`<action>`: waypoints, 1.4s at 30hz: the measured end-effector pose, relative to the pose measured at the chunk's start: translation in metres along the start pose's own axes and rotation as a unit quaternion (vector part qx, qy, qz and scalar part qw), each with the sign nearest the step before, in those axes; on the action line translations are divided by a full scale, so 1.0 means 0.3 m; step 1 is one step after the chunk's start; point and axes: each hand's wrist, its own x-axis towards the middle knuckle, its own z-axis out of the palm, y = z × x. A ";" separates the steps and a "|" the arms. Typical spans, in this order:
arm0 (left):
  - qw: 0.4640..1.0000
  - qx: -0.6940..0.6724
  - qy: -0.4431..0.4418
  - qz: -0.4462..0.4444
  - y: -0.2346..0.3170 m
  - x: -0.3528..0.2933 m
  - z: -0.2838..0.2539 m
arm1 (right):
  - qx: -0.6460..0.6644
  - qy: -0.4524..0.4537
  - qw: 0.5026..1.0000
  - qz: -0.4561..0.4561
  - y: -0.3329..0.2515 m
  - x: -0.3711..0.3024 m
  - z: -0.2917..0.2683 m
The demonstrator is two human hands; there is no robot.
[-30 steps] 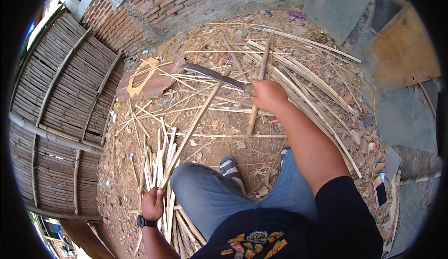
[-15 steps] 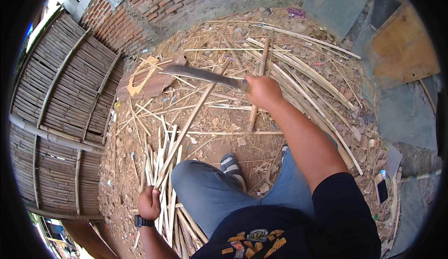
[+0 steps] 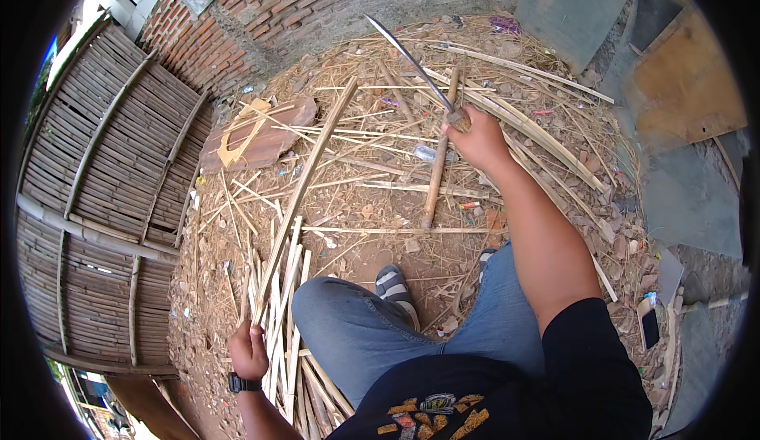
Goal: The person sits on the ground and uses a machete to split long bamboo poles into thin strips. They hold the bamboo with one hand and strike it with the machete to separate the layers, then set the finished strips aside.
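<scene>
My right hand (image 3: 478, 137) is wrapped round the wooden handle of a machete (image 3: 416, 68). Its long, slightly curved blade points up and to the left, toward the brick wall, with no wood against it. Low on the left, my left hand (image 3: 249, 351) is closed on the near end of a long bamboo strip (image 3: 310, 172). That strip slants away from me, its far end raised near the middle of the view. Beside and beneath it, a pile of pale split bamboo strips (image 3: 294, 305) lies by my bent left knee.
A round wooden pole (image 3: 437, 175) lies on the littered ground ahead, among long bamboo lengths (image 3: 546, 143). A bamboo-slat panel (image 3: 95, 179) stands at left, a brick wall (image 3: 261, 12) behind. Grey sheets (image 3: 574, 12) lean at right. A phone (image 3: 648, 325) rests at lower right.
The machete has swung from pointing left across the bamboo strip to pointing up and away, and my right hand has shifted slightly right. The strip's far end has moved left and farther off.
</scene>
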 end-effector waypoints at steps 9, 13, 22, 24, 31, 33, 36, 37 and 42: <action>0.991 0.114 0.032 0.058 0.041 0.011 0.026 | -0.081 -0.099 0.949 -0.287 -0.175 -0.152 -0.003; 0.981 0.152 0.082 0.083 0.027 0.002 0.041 | -0.136 -0.107 0.932 -0.318 -0.185 -0.159 0.005; 0.976 0.193 0.069 0.068 -0.002 -0.026 0.028 | -0.073 -0.079 0.986 -0.131 -0.109 -0.080 -0.027; 0.977 0.179 0.083 0.077 0.019 -0.011 0.048 | -0.056 -0.056 0.973 -0.215 -0.104 -0.108 0.011; 0.991 0.100 0.038 0.082 0.036 0.007 0.032 | -0.086 -0.086 0.942 -0.313 -0.147 -0.127 -0.004; 0.995 0.077 0.006 0.069 0.048 0.007 0.015 | -0.056 -0.071 0.973 -0.213 -0.105 -0.093 -0.013; 0.997 0.052 -0.018 0.054 0.053 0.003 0.005 | -0.061 -0.067 0.980 -0.174 -0.081 -0.070 -0.024; 0.998 0.039 -0.025 0.052 0.056 0.001 0.005 | -0.083 -0.093 0.979 -0.161 -0.102 -0.079 -0.031; 0.998 -0.012 -0.041 0.051 0.043 0.004 0.037 | -0.094 -0.128 0.938 -0.308 -0.182 -0.171 0.029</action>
